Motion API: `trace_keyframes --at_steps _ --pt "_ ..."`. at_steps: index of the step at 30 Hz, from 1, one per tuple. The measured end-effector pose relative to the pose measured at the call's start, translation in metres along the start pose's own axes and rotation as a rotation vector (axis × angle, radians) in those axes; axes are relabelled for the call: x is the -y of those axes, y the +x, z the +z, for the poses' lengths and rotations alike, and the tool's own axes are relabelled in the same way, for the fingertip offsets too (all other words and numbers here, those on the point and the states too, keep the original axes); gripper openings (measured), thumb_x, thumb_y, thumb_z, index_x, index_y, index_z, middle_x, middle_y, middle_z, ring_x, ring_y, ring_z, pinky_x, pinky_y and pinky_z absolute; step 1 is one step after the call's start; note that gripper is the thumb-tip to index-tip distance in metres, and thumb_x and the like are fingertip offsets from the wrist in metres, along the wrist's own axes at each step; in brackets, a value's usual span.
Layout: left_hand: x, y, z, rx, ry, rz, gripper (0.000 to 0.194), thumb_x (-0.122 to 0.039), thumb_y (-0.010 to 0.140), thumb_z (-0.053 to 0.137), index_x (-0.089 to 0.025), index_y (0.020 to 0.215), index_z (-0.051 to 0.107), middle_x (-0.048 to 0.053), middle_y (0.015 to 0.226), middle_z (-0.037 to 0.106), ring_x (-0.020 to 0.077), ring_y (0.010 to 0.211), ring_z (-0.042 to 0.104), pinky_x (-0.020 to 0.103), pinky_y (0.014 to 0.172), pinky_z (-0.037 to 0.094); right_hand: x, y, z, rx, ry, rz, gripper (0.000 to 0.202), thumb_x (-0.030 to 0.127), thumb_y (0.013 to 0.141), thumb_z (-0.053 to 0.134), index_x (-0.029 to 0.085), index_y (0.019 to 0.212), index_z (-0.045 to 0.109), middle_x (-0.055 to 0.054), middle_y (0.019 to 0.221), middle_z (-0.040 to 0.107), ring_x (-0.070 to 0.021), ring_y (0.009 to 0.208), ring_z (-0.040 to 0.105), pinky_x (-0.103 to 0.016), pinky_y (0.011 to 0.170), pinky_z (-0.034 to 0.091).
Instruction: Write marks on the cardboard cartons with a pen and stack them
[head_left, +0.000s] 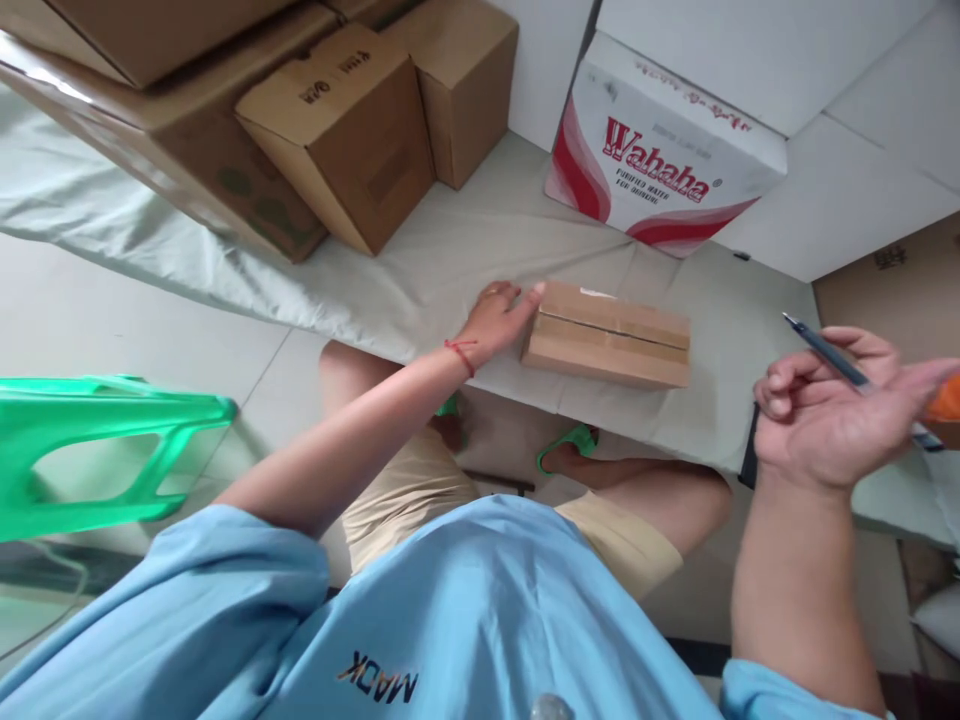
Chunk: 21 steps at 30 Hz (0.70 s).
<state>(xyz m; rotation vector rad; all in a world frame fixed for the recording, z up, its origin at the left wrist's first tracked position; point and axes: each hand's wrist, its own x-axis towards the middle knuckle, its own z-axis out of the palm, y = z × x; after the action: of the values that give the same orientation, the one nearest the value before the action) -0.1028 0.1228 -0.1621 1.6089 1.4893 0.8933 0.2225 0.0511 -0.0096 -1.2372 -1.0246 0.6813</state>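
Observation:
A small brown cardboard box (611, 335) lies on a pale cloth, with a seam running along its top. My left hand (499, 318) rests at its left end, fingers apart, the fingertips at the box's edge. A red string circles that wrist. Off to the right, my right hand (832, 410) is raised palm up with a dark pen (825, 350) in its curled fingers. The pen's tip points up and left, away from the palm. Something orange (943, 400) shows beside my right thumb at the frame edge, mostly cut off; I cannot tell what it is.
Several brown cartons (367, 140) stand at the back left. A white and red Wahaha water carton (660, 150) stands at the back, near white boxes (892, 160). On the floor at left is a green plastic stool (169, 490). A small dark object (741, 256) lies behind the box.

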Motion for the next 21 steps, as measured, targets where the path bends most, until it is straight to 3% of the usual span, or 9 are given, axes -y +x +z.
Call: trace_keyframes --at_steps 2,4,7,10,13,17,19,21 --pt "-0.007 0.014 0.004 0.066 0.05 -0.012 0.066 -0.077 0.099 0.05 -0.017 0.103 0.077 0.02 0.125 0.072 0.0386 0.138 0.061 0.054 0.125 0.043 -0.019 0.015 0.014 0.026 0.074 0.065 0.056 0.08 0.095 0.055 0.027 0.088 0.071 0.001 0.053 0.055 -0.0136 0.04 0.046 -0.028 0.037 0.026" --pt "-0.014 0.016 0.01 0.105 0.073 -0.02 0.057 -0.072 0.093 0.063 -0.017 0.1 0.076 0.019 0.118 0.073 0.0407 0.132 0.064 0.055 0.12 0.047 -0.045 0.028 0.03 -0.027 0.147 0.124 0.054 0.073 0.102 0.049 0.025 0.085 0.066 0.002 0.054 0.054 -0.0109 0.04 0.043 -0.025 0.038 0.024" --pt "-0.023 0.002 0.019 0.1 0.066 -0.022 0.056 -0.066 0.09 0.07 -0.015 0.113 0.076 0.02 0.123 0.074 0.0419 0.134 0.063 0.055 0.12 0.047 -0.083 0.036 0.047 -0.16 0.205 0.174 0.051 0.069 0.103 0.05 0.023 0.083 0.06 0.005 0.053 0.051 -0.0072 0.039 0.036 -0.02 0.039 0.02" --pt "-0.032 -0.015 0.024 0.098 0.013 -0.028 0.058 -0.061 0.094 0.067 -0.017 0.132 0.07 0.017 0.132 0.074 0.0366 0.131 0.067 0.05 0.116 0.052 -0.105 0.026 0.048 -0.207 0.248 0.112 0.048 0.067 0.101 0.053 0.023 0.083 0.06 0.006 0.053 0.05 -0.0066 0.04 0.035 -0.018 0.04 0.021" --pt "-0.04 -0.021 0.026 0.068 -0.15 -0.113 0.066 -0.053 0.089 0.077 -0.019 0.143 0.061 0.015 0.134 0.075 0.033 0.122 0.072 0.046 0.108 0.057 -0.109 0.014 0.036 -0.2 0.327 0.06 0.043 0.061 0.101 0.05 0.023 0.083 0.062 0.006 0.052 0.05 -0.0077 0.039 0.035 -0.018 0.04 0.024" --pt "-0.051 -0.016 0.025 0.098 -0.541 -0.402 0.081 -0.052 0.075 0.091 -0.019 0.141 0.058 0.016 0.128 0.075 0.0326 0.116 0.074 0.044 0.098 0.06 -0.104 0.009 0.021 -0.172 0.412 0.074 0.035 0.049 0.098 0.049 0.022 0.082 0.064 0.005 0.05 0.051 -0.0084 0.037 0.034 -0.02 0.039 0.025" --pt "-0.057 -0.016 0.023 0.2 -0.636 -0.428 0.072 -0.053 0.071 0.094 -0.017 0.127 0.064 0.017 0.124 0.076 0.0336 0.116 0.074 0.044 0.098 0.06 -0.101 0.008 0.016 -0.169 0.434 0.108 0.031 0.044 0.096 0.051 0.021 0.081 0.066 0.005 0.05 0.052 -0.0086 0.037 0.036 -0.02 0.04 0.026" --pt "-0.063 -0.021 0.018 0.234 -0.6 -0.37 0.067 -0.052 0.068 0.094 -0.017 0.118 0.066 0.016 0.123 0.075 0.0345 0.117 0.073 0.047 0.101 0.06 -0.094 0.008 0.011 -0.167 0.451 0.166 0.028 0.04 0.093 0.053 0.02 0.081 0.067 0.004 0.052 0.054 -0.0083 0.038 0.037 -0.02 0.04 0.026"
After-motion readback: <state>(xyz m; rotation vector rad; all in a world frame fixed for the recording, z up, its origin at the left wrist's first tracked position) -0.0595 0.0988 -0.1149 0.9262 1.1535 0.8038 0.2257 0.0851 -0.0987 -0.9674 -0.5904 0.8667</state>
